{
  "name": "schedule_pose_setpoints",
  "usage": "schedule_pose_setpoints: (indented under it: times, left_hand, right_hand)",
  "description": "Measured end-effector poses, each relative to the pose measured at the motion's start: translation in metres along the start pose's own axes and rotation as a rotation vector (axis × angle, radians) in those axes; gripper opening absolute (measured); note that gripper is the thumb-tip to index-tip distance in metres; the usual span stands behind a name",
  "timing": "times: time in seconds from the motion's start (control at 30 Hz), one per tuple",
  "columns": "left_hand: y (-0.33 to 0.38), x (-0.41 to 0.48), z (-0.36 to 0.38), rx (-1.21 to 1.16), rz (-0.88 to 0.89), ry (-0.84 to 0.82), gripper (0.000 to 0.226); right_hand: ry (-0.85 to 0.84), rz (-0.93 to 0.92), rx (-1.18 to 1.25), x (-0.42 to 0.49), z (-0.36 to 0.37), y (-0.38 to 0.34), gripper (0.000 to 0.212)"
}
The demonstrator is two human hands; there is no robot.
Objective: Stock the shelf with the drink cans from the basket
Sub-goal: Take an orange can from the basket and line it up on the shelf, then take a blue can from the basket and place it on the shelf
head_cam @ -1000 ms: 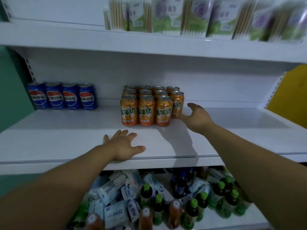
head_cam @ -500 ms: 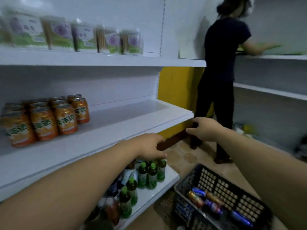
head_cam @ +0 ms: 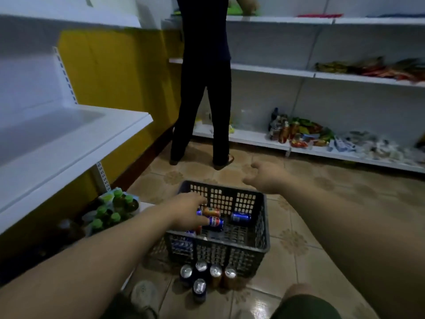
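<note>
The basket (head_cam: 230,252), a dark slotted plastic crate, stands on the tiled floor (head_cam: 322,226) directly below my view. Inside it I count several cans lying on their sides: a blue can (head_cam: 240,217) near the right wall, an orange can (head_cam: 211,211) toward the far wall, and a second blue can (head_cam: 215,223) just beside it.

The left hand (head_cam: 188,210) reaches into the basket from the near left side. Its fingers are spread apart over the cans, with the thumb low beside the second blue can. I see no can enclosed. I cannot tell whether the fingertips touch one.

The right hand (head_cam: 266,178) hangs above the far right corner of the basket, fingers loosely extended and apart, holding nothing.

Five upright cans (head_cam: 215,271) stand in a cluster on the floor against the near wall of the basket.

The white shelf (head_cam: 92,134) juts in from the left; the part in view carries nothing. Green-capped bottles (head_cam: 110,210) sit below it. Another person (head_cam: 202,88) in dark clothes stands at the far shelves (head_cam: 276,72), which carry mixed packets.
</note>
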State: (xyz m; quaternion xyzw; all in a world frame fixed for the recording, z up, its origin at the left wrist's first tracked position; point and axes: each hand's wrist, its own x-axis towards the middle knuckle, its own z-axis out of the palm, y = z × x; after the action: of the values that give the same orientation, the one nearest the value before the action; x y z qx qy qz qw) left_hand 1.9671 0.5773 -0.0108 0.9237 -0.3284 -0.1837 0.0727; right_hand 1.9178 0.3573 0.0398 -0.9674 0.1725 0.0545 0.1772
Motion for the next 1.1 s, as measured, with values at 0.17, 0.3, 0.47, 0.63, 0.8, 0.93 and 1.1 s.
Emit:
schedule_pose_setpoints:
  times: [0.17, 0.3, 0.47, 0.63, 0.8, 0.93, 1.1]
  left_hand:
    - [-0.038, 0.059, 0.039, -0.011, -0.052, -0.127, 0.06]
    - [-0.073, 0.111, 0.076, -0.039, -0.117, -0.199, 0.062]
    - [-0.119, 0.179, 0.122, -0.101, -0.175, -0.252, 0.058]
    - [-0.167, 0.251, 0.182, -0.148, -0.229, -0.291, 0.047]
    - [-0.206, 0.311, 0.249, -0.158, -0.259, -0.373, 0.058]
    - [-0.238, 0.351, 0.289, -0.065, -0.258, -0.448, 0.063]
    - [-0.263, 0.383, 0.321, 0.0, -0.282, -0.483, 0.07]
  right_hand:
    - [-0.085, 0.093, 0.057, 0.042, 0.049, 0.021, 0.067]
    - [-0.195, 0.132, 0.045, 0.091, 0.1, 0.036, 0.066]
    - [-0.344, 0.162, 0.089, 0.167, 0.18, 0.059, 0.062]
    - [-0.45, 0.187, 0.196, 0.241, 0.282, 0.073, 0.052]
    - [-0.595, 0.225, 0.305, 0.298, 0.395, 0.078, 0.057]
    - [-0.703, 0.233, 0.414, 0.33, 0.469, 0.073, 0.047]
    - [-0.812, 0.263, 0.593, 0.36, 0.533, 0.057, 0.052]
